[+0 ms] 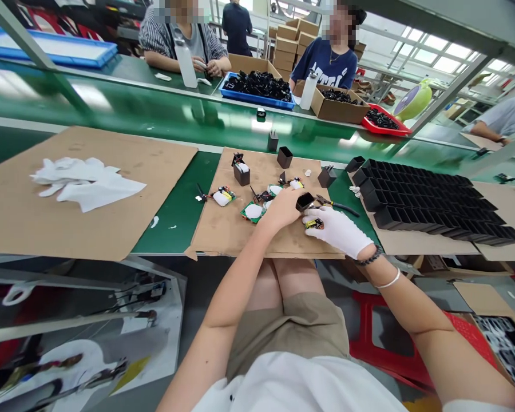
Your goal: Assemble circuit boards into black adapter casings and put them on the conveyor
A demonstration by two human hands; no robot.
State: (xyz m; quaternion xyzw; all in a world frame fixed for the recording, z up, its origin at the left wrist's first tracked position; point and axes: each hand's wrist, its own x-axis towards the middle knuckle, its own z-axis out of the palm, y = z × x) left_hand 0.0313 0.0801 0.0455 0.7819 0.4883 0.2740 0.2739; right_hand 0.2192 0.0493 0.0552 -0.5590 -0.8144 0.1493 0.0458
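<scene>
My bare left hand [286, 207] is closed around a black plastic housing [304, 201], its open end turned toward me. Just right of it, my white-gloved right hand [337, 229] grips a small circuit board [314, 223] with a yellow part on it. Left of my hands lie more circuit boards, one [253, 212] with a round white pad and another [223, 196] with wires. A housing with a board in its top [242, 173] stands behind them. Pliers [341, 207] with dark handles rest beyond my right hand.
Rows of black housings [429, 200] stand on cardboard at right. White gloves [83, 180] lie on the left cardboard [154, 166]. A green conveyor [154, 123] runs behind, with a blue tray [257, 102] of black parts across it. Co-workers sit opposite. A red stool [369, 337] is below.
</scene>
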